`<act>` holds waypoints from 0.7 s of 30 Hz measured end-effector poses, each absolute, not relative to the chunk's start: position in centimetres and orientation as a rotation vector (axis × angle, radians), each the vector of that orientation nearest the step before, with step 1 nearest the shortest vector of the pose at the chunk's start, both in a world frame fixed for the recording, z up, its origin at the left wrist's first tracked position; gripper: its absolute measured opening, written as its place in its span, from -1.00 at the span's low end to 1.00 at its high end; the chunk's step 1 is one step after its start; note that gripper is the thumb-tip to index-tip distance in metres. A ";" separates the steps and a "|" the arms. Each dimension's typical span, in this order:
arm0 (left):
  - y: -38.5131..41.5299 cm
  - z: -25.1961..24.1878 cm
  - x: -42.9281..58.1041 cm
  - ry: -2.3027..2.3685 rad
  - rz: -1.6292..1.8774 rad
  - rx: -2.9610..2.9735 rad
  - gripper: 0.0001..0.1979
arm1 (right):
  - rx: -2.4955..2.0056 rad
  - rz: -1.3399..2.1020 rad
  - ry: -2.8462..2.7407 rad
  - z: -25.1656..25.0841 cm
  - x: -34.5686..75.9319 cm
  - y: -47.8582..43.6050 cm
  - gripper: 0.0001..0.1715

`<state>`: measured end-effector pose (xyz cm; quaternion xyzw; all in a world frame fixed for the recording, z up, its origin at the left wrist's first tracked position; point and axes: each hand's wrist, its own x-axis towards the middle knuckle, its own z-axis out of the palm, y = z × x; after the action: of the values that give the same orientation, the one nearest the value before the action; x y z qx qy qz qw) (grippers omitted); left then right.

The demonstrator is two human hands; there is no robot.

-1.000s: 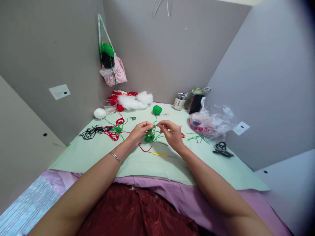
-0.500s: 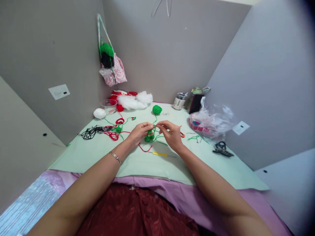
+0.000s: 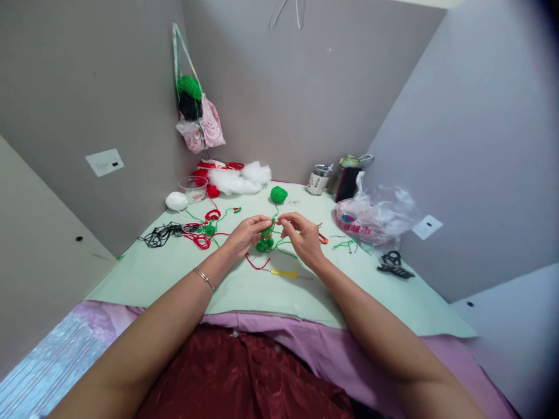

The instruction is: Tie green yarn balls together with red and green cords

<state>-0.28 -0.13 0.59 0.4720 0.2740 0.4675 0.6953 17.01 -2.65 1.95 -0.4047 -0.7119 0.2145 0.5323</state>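
Above the middle of the mat, my left hand is closed, its thumb and fingers pinching a green yarn piece that hangs below them. My right hand is closed in a pinch just beside the left fingertips, at the top of that piece. What lies between the right fingertips is too small to make out. From the piece, a green strand runs back to a green yarn ball. Nearer to me lie a yellow-handled crochet hook and a short red strand.
To the left are tangled black yarn, red and green yarn pieces, a white ball and a clear tub. White stuffing lies behind. On the right are a can, a plastic bag and a black hair claw.
My right fingertips have shifted very slightly beside the left ones, and the green piece hangs a little differently. Everything else on the mat is in the same place.
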 end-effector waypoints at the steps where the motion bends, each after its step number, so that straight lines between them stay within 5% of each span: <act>1: -0.1 0.6 -0.3 0.620 1.043 1.061 -0.71 | -0.975 0.512 -1.683 1.9 17.0 -2.6 -0.78; 21: -0.1 0.5 0.1 0.640 1.151 0.993 -0.68 | -1.079 0.572 -1.707 2.2 16.8 -2.7 -0.81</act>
<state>0.13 -0.08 0.50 0.4421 0.2851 0.5123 0.6788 16.77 -2.72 2.24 -0.4459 -0.7052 0.2364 0.4980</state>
